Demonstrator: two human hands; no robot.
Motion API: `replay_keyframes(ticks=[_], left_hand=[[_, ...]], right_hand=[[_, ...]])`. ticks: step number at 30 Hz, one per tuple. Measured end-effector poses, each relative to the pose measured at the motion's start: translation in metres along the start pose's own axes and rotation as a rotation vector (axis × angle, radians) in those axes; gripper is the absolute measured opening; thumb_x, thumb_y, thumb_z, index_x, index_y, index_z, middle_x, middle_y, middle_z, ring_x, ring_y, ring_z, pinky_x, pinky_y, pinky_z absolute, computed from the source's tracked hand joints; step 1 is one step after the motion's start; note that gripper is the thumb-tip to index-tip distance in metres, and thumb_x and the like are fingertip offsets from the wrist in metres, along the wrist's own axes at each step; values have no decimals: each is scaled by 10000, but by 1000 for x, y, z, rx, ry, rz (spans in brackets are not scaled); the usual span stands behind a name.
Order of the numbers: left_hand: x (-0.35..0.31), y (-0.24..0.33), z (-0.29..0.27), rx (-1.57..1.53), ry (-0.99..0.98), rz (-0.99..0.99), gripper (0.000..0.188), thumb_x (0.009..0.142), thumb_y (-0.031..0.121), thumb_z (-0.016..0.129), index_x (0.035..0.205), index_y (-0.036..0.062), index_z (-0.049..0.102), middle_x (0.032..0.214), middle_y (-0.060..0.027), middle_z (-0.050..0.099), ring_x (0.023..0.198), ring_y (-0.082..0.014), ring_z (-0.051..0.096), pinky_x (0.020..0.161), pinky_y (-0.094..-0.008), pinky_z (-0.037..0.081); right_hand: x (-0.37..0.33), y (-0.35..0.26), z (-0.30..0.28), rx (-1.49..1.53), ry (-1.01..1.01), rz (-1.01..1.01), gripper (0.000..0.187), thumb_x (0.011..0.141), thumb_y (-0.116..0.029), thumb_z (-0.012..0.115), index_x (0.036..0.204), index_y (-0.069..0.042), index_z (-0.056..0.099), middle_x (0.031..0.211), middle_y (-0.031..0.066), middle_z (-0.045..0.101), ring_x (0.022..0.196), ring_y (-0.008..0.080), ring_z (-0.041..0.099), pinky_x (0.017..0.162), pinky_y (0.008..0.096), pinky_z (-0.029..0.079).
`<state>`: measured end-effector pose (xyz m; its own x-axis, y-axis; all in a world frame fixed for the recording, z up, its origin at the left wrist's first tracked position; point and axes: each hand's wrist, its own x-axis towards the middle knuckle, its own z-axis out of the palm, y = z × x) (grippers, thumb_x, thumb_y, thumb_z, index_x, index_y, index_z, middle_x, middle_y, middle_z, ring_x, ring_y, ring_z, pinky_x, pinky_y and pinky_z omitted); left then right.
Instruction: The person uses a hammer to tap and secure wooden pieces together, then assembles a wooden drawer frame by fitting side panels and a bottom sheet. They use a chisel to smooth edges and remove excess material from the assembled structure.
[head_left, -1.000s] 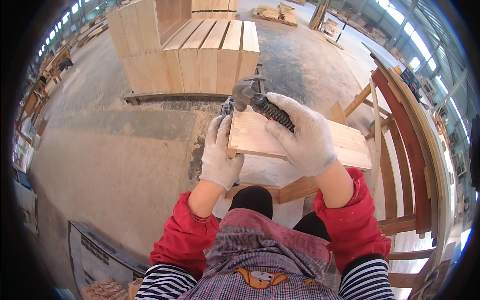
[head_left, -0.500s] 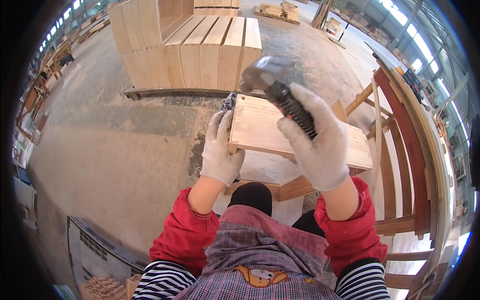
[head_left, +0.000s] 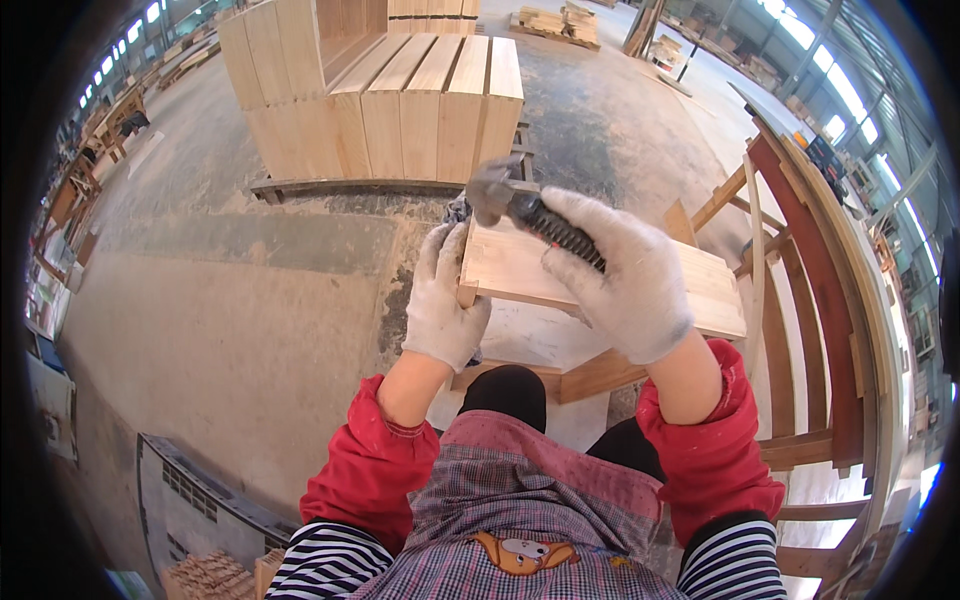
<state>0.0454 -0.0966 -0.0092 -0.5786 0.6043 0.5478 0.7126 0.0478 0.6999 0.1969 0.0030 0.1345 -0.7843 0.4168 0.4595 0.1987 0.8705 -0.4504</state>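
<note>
A pale wooden drawer box (head_left: 650,272) rests in front of me with one panel facing up. My left hand (head_left: 442,300), in a white work glove, grips the drawer box's left end, thumb at the near corner and fingers along the end. In my gloved right hand (head_left: 628,270) is a claw hammer (head_left: 560,222) with a black ribbed handle. Its metal head is over the far left corner of the box; I cannot tell whether it touches. A bunched dark cloth (head_left: 457,211) lies by that corner, partly hidden.
Stacked wooden drawer boxes (head_left: 420,110) stand on a low platform ahead. To my right is a wooden rack (head_left: 815,300) with upright slats. At lower left sits a grey crate (head_left: 200,500) near wooden pieces (head_left: 212,577). More lumber (head_left: 560,22) lies farther off.
The hammer has come down and leftward, its head now lower over the drawer box's far left corner. My right hand moved with it; my left hand stays in place.
</note>
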Motion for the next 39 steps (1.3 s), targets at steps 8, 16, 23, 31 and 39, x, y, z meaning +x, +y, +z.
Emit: replay_keyframes(ticks=[8, 16, 23, 31, 39], left_hand=[[6, 3, 2, -37, -18, -3, 709, 735, 20, 640, 1403, 50, 407, 1406, -240, 391, 1271, -441, 431, 1055, -450, 406], [1, -1, 5, -49, -20, 21, 717, 733, 17, 647, 1407, 63, 407, 1420, -226, 387, 1286, -429, 423, 1068, -449, 393], [1, -4, 1, -25, -1, -1, 710, 739, 20, 655, 1406, 69, 415, 1418, -225, 391, 1287, -429, 423, 1066, -446, 395], [1, -5, 3, -32, -10, -27, 717, 732, 19, 656, 1405, 62, 413, 1417, -226, 393, 1279, -429, 429, 1066, -441, 395], [0, -2, 4, -52, -23, -28, 719, 723, 5, 644, 1404, 47, 415, 1424, -217, 386, 1297, -416, 420, 1085, -430, 380]], right_hand=[[-5, 15, 16, 111, 66, -16, 420, 830, -153, 694, 1230, -61, 605, 1038, 213, 664, 909, 374, 655, 809, 397, 529], [-13, 7, 19, 112, 293, -133, 412, 813, -102, 709, 1206, -40, 601, 1031, 190, 675, 911, 348, 679, 807, 384, 533], [2, -11, -5, 216, 204, 39, 392, 834, -112, 683, 1212, -50, 597, 932, 188, 669, 862, 286, 691, 741, 337, 536], [7, 13, 1, 203, 77, -50, 383, 841, -121, 680, 1205, -45, 588, 930, 187, 671, 788, 303, 687, 716, 360, 531], [1, 14, 9, 224, 1, 47, 380, 858, -104, 679, 1215, -35, 572, 942, 103, 651, 810, 128, 614, 730, 270, 513]])
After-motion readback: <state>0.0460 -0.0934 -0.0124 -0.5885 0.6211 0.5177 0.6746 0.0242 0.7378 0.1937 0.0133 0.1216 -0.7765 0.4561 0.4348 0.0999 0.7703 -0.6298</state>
